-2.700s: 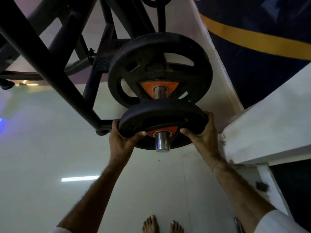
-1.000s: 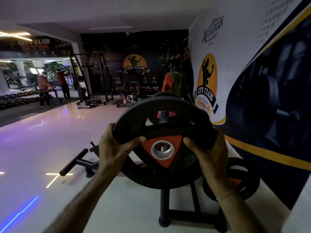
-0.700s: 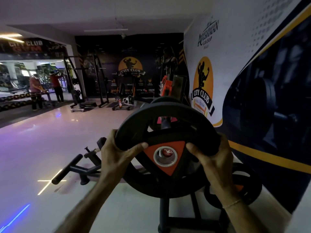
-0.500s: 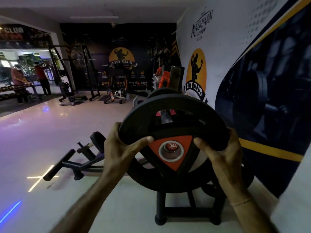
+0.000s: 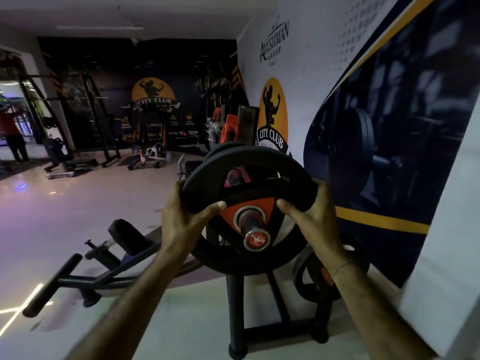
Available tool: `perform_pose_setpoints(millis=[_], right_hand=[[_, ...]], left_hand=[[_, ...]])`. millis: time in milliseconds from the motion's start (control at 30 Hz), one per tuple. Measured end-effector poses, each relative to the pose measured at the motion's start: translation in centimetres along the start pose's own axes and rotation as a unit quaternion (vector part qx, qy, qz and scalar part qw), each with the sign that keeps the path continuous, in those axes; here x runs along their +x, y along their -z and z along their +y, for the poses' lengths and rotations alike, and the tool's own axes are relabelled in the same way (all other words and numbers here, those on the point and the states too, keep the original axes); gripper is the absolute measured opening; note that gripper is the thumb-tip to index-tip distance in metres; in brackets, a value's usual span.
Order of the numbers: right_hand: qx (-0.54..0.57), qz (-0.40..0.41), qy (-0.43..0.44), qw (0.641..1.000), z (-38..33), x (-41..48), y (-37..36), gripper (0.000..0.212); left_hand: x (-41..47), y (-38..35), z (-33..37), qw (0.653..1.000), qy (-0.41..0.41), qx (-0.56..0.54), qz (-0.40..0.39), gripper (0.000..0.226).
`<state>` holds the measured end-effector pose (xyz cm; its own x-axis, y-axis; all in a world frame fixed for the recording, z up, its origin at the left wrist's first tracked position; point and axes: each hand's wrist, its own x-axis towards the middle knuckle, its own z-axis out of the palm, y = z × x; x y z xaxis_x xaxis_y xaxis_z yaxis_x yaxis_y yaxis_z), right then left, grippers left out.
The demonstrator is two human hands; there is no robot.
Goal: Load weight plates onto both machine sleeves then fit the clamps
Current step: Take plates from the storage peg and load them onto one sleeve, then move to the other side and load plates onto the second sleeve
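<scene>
Left hand (image 5: pixel 181 216) and right hand (image 5: pixel 311 216) clamp the rim of the weight plate (image 5: pixel 246 183), its bore on the chrome sleeve (image 5: pixel 253 229). Best push it level and square against the bigger plate (image 5: pixel 259 258) behind.

Both hands grip the black weight plate (image 5: pixel 249 175) by its upper rim, left hand (image 5: pixel 181 216) on the left edge, right hand (image 5: pixel 311 216) on the right edge, thumbs hooked through the openings. The plate's orange hub sits around the chrome sleeve (image 5: pixel 253 229), whose red-capped end pokes out toward the camera. Below the plate stands the dark machine frame (image 5: pixel 235 307). Right of the plate, low by the wall (image 5: pixel 324 61), another plate (image 5: pixel 309 279) hangs.
</scene>
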<state>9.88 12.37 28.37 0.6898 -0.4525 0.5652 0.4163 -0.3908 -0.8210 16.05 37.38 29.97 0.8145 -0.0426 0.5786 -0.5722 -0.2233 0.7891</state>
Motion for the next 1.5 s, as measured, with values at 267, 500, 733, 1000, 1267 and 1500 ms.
perform_pose_setpoints(millis=[267, 500, 733, 1000, 1267, 1500], right_hand=[[-0.066, -0.072, -0.027, 0.995, 5.3, 11.1, -4.7, 0.084], [-0.038, -0.082, -0.041, 0.995, 9.0, 17.2, -8.9, 0.082], [-0.025, -0.074, -0.032, 0.996, 10.6, 17.9, -9.6, 0.086], [-0.117, -0.112, -0.035, 0.986, 8.1, 17.5, -8.5, 0.098], [-0.235, -0.194, 0.150, 0.941, -4.4, 14.1, -12.6, 0.062], [-0.267, -0.273, 0.177, 0.907, -11.2, 5.8, -21.4, 0.050]], left_hand=[[9.7, -3.5, -3.8, 0.997, 0.025, 0.075, 0.010, 0.083], [17.4, -6.2, -7.7, 0.991, 0.038, 0.123, 0.033, 0.089], [18.3, -6.5, -9.3, 0.991, 0.016, 0.133, 0.029, 0.083], [17.3, -4.6, -7.2, 0.984, 0.057, 0.167, -0.022, 0.097], [14.8, 5.2, -2.4, 0.939, -0.030, 0.343, -0.016, 0.087], [9.9, 19.2, -3.1, 0.911, -0.057, 0.408, -0.004, 0.079]])
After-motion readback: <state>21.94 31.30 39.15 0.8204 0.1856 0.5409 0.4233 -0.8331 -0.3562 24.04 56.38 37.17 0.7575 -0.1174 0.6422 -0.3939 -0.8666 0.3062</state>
